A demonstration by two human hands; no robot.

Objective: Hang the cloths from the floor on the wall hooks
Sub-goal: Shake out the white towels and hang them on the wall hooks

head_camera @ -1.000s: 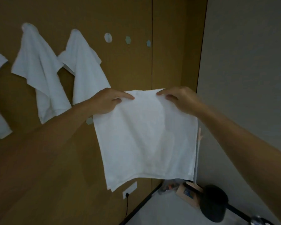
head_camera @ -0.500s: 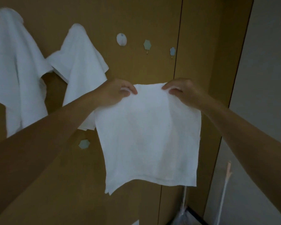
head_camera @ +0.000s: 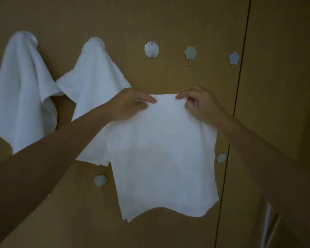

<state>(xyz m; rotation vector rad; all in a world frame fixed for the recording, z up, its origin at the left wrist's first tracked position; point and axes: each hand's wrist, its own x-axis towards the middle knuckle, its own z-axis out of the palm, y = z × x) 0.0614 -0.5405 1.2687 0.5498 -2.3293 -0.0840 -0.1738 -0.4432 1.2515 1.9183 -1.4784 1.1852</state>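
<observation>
1. Far left: first hung cloth, white, draped from a hook at its peak. The hook was mostly covered. The cloth lay limp against the brown wall.
2. Just to its right: second hung cloth, white, draped the same way from its own hook. One corner flared left toward the first; could not tell whether the two touched.
3. Lower hexagonal hook, pale and bare, sat on the wall below the second hung cloth.
4. The left arm entered from the lower left, bare and stretched up and rightward across the second hung cloth. The left hand had curled fingers, with thumb and forefinger pinching the top edge of the held cloth near its left corner.
5. The held cloth was white and roughly square, hanging flat in front of the wall. Its top edge ran between the two pinches and its bottom edge was wavy and free. It was on no hook, and its top edge was below the upper row of hooks.
6. Round white hook, bare, was above the gap between the hands. Hexagonal hook, bare, was to its right.
7. The right arm entered from the lower right, reaching up and leftward. The right hand had curled fingers and pinched the top edge near the right corner.
8. Small lower hook, pale, was just beside the held cloth's right edge.
9. Flower-shaped hook, bare, was rightmost in the upper row, just left of a dark vertical seam.
</observation>
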